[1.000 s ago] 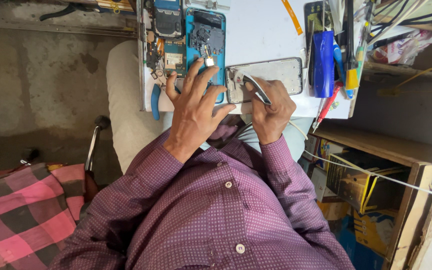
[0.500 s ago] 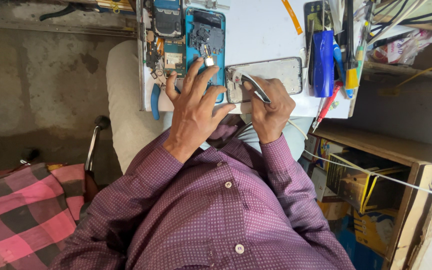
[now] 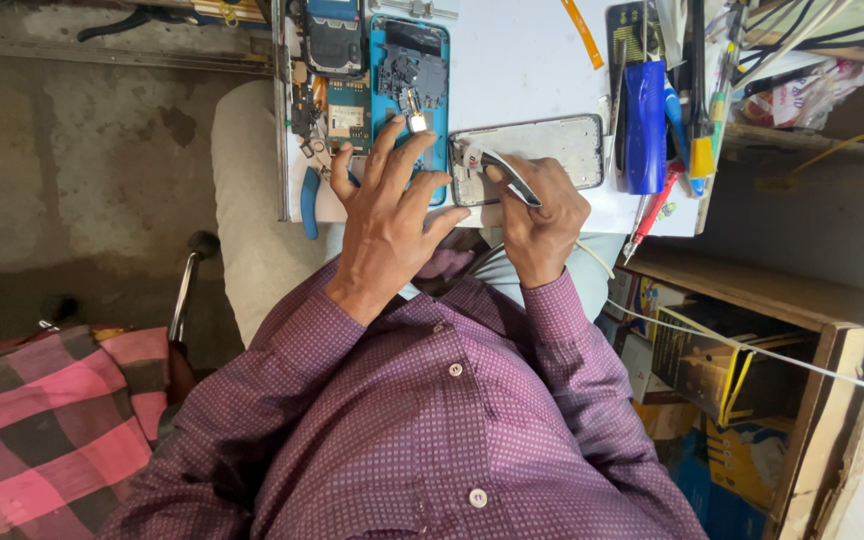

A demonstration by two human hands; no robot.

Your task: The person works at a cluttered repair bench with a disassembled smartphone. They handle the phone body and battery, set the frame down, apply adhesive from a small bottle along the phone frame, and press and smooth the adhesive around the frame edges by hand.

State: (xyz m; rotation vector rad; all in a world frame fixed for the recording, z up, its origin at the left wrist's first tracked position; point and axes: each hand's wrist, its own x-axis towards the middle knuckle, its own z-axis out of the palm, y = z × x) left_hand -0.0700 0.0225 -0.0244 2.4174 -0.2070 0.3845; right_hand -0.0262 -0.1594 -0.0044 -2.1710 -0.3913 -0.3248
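Note:
My left hand (image 3: 387, 215) lies spread, fingers apart, pressing on the near end of a blue opened phone body (image 3: 412, 75) on the white board (image 3: 522, 60). My right hand (image 3: 542, 215) grips metal tweezers (image 3: 507, 170), whose tips touch the left end of a silver phone frame (image 3: 547, 145) lying flat beside the blue one. A small bright part (image 3: 418, 122) sits by my left fingertips.
Another opened phone (image 3: 332, 40) and loose circuit parts (image 3: 337, 115) lie at the board's left. A blue bottle (image 3: 644, 125), screwdrivers (image 3: 697, 110) and a red pen (image 3: 652, 210) stand at the right. Wooden shelves with boxes (image 3: 732, 360) are at the right; a pink checked cloth (image 3: 32, 410) lies bottom left.

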